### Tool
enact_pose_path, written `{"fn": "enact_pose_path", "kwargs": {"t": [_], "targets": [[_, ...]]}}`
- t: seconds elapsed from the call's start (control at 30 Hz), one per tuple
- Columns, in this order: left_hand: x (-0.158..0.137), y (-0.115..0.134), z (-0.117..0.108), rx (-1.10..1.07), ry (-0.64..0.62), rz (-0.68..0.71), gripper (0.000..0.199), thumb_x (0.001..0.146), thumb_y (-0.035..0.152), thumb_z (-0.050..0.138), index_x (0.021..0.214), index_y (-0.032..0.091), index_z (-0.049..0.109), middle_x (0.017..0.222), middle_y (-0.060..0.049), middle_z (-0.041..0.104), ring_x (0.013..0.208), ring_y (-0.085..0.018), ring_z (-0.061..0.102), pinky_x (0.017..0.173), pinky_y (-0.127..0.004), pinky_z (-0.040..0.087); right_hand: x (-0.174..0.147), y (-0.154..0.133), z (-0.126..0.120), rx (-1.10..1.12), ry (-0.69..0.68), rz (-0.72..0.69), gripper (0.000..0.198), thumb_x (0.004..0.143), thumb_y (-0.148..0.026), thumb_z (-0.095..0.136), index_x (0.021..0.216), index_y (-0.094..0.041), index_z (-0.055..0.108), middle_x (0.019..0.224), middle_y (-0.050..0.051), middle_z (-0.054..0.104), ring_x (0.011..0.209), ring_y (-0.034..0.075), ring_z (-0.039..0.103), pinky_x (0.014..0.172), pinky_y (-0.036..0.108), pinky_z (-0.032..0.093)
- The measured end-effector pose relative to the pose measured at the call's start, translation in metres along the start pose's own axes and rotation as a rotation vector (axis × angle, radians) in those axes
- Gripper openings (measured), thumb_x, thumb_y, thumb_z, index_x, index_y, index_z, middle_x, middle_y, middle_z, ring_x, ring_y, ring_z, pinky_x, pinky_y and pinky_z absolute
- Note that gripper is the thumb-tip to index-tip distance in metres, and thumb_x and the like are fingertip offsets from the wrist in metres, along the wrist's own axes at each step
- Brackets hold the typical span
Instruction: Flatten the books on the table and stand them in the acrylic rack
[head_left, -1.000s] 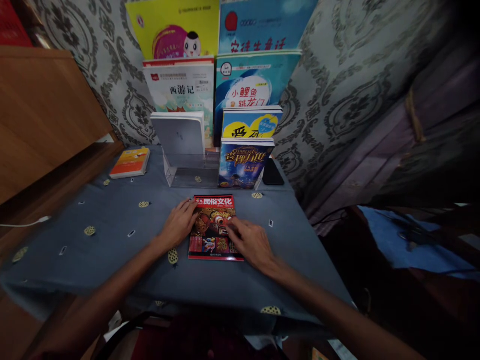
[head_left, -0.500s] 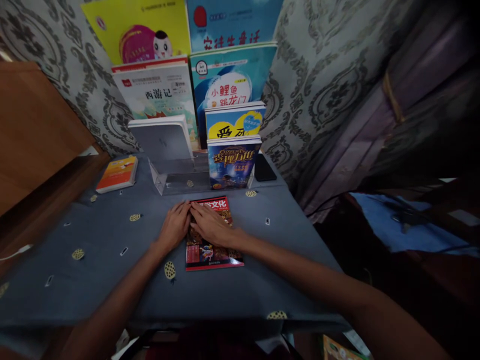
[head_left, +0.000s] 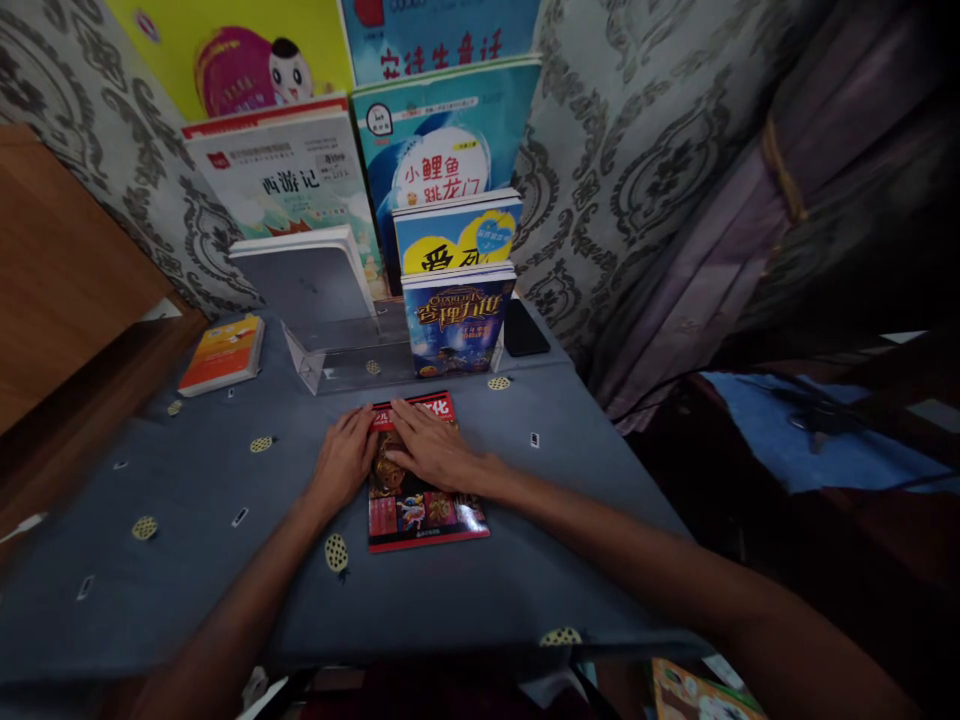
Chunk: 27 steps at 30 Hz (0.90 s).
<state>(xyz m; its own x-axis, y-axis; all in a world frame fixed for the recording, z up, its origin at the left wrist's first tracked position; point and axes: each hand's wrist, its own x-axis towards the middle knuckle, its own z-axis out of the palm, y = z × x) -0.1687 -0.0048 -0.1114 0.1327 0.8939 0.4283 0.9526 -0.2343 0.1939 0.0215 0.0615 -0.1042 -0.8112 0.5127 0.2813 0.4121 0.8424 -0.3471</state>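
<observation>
A thin book [head_left: 431, 515] with a dark, colourful picture cover and a red title band lies flat on the blue-grey cloth. My right hand [head_left: 431, 448] rests across its upper middle, palm down with the fingers stretched out. Along the book's upper left edge lies my left hand [head_left: 346, 455], fingers extended and touching that edge. Parts of the cover and title are hidden under the right hand. Just beyond the book stands a clear acrylic book stand [head_left: 352, 370], holding a dark blue book [head_left: 454, 325] and a grey-covered book [head_left: 307, 285].
Behind rise more upright books, including a teal book [head_left: 450, 130], a white book [head_left: 292, 190] and a yellow-green book [head_left: 240, 60]. An orange book [head_left: 221, 355] lies at the left. A black phone-like slab [head_left: 525, 330] sits right of the stand. The patterned curtain [head_left: 600, 180] hangs behind.
My right hand has shifted slightly right and apart from the left, uncovering more of the title. The camera view has moved a little; the book stays flat.
</observation>
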Motion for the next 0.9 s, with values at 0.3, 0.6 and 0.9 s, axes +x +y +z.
{"fn": "enact_pose_path", "kwargs": {"t": [0.3, 0.6, 0.9], "targets": [[0.001, 0.001, -0.002, 0.038, -0.032, -0.012, 0.033, 0.101, 0.024, 0.042, 0.13, 0.015, 0.056, 0.135, -0.013, 0.064, 0.125, -0.03, 0.057, 0.104, -0.051, 0.049, -0.025, 0.039, -0.022, 0.004, -0.006, 0.088, 0.061, 0.102, -0.044, 0.043, 0.149, -0.006, 0.042, 0.157, 0.023, 0.038, 0.149, 0.032, 0.031, 0.122, 0.055, 0.026], [0.002, 0.001, -0.004, -0.002, -0.033, 0.004, 0.036, 0.101, 0.025, 0.04, 0.13, 0.015, 0.059, 0.139, -0.014, 0.062, 0.133, -0.029, 0.053, 0.108, -0.051, 0.048, -0.027, 0.07, -0.032, 0.402, 0.019, 0.117, 0.06, 0.103, -0.055, 0.03, 0.149, -0.021, 0.047, 0.155, 0.012, 0.045, 0.147, 0.026, 0.036, 0.123, 0.056, 0.022], [0.012, -0.001, -0.009, 0.018, -0.174, 0.093, 0.043, 0.1, 0.022, 0.035, 0.138, 0.016, 0.055, 0.146, -0.013, 0.056, 0.138, -0.028, 0.05, 0.115, -0.055, 0.039, -0.023, 0.084, -0.04, 0.707, 0.098, 0.27, 0.056, 0.101, -0.058, 0.041, 0.139, -0.022, 0.059, 0.147, 0.007, 0.056, 0.138, 0.027, 0.05, 0.119, 0.053, 0.033]]}}
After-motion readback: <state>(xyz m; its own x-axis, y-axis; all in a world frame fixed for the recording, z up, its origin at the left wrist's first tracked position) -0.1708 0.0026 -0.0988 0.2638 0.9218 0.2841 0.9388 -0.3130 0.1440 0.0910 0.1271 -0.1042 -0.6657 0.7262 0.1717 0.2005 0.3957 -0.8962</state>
